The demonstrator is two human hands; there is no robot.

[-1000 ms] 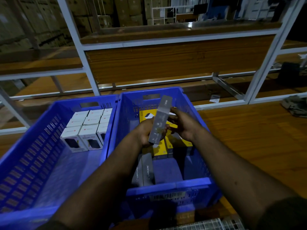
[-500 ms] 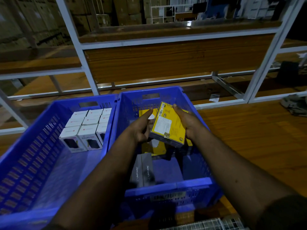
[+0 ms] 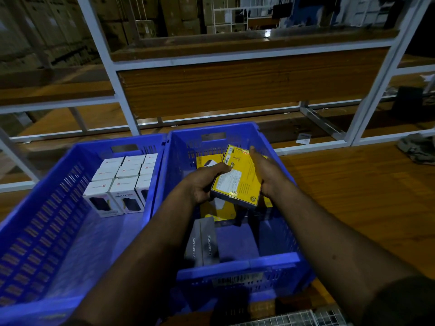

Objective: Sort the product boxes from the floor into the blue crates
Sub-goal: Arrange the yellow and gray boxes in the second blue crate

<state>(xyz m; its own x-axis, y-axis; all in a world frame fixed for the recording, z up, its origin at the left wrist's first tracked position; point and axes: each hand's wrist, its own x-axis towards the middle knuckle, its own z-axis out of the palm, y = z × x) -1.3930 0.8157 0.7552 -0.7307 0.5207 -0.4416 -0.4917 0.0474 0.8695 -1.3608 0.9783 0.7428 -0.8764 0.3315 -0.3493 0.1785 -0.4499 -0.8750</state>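
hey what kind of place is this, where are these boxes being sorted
Most likely a warehouse or stockroom. Two blue crates on a wooden floor hold rows of identical retail boxes, white boxes in the left one. White metal shelving stands behind, with stacked cartons beyond. Both hands hold a yellow box.

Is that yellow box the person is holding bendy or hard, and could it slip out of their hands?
The yellow box probably stays stiff: its edges look straight while the left hand and right hand hold its sides. It seems light, since fingers alone carry it. Its surface looks glossy, so it might slip a little. Flat as it is, it won't roll.
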